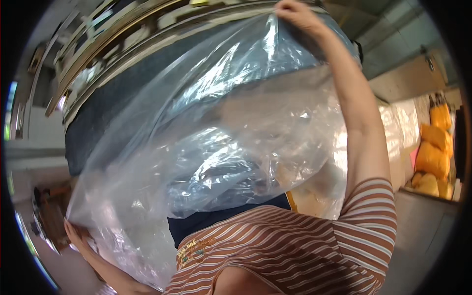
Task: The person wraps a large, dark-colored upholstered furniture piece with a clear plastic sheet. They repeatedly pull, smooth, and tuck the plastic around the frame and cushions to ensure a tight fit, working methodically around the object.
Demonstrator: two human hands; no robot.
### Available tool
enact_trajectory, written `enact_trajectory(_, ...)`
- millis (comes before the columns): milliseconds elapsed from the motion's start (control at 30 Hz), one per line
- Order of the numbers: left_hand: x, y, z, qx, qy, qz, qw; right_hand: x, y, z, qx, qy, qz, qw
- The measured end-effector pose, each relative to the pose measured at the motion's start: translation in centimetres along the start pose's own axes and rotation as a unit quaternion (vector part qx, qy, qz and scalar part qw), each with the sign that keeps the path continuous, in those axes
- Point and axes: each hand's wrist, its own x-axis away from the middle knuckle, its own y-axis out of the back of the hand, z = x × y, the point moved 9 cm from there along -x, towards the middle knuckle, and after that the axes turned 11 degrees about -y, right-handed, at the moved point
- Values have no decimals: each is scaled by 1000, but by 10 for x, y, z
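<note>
A large clear plastic sheet [211,128] is stretched out in front of me, creased and shiny; whether it is a single sheet or a bag I cannot tell. My right hand [301,18] is raised at the far side, its fingers pinched on the sheet's upper corner. Low at the left, my left hand [76,235] grips another edge of the plastic, its fingers partly hidden. Between the two hands the film hangs in loose folds and falls close against my body. Through it a dark blue-grey surface [132,78] shows beneath.
Long wooden rails and shelving [113,42] run along the far left side. At the right, orange bundles [435,147] lie in a framed tray or box. A pale board [405,81] stands near them. A brown wooden object [54,211] is at the left edge.
</note>
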Motion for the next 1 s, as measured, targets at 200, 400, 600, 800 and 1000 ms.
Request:
enact_trajectory(200, -142, -116, -47, 135, -106, 16, 985, -24, 129, -11, -179, 6, -269, 946)
enact_trajectory(400, -134, -320, -48, -58, -235, -91, 966, -2, 94, -137, 23, -59, -329, 942)
enact_trajectory(600, -158, -376, -68, -22, -210, -37, 977, -34, 109, -152, 16, -61, -304, 951)
enact_trajectory(800, -172, -399, -77, -30, -190, -47, 980, -47, 119, -160, 44, -93, -320, 942)
enact_trajectory(1000, -188, -392, -60, -117, -145, -120, 975, -44, 136, -156, 233, -121, -406, 875)
